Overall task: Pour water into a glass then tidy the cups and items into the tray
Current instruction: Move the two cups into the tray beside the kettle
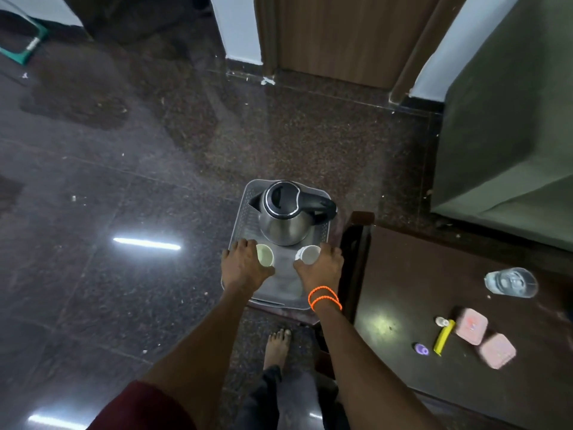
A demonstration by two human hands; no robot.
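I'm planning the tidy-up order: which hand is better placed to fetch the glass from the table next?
Right, probably. The glass stands on the dark table, right of the tray; the right hand is nearer it than the left hand, though each is at a cup.

1. No readable text, brand, number or sign anywhere.
2. Faint reddish mark on the pink box (471, 326) at lower right of the frame, too blurred to read.
3. Nothing legible on the kettle (286, 212) at centre, nor on the yellow item (444, 336) at lower right.
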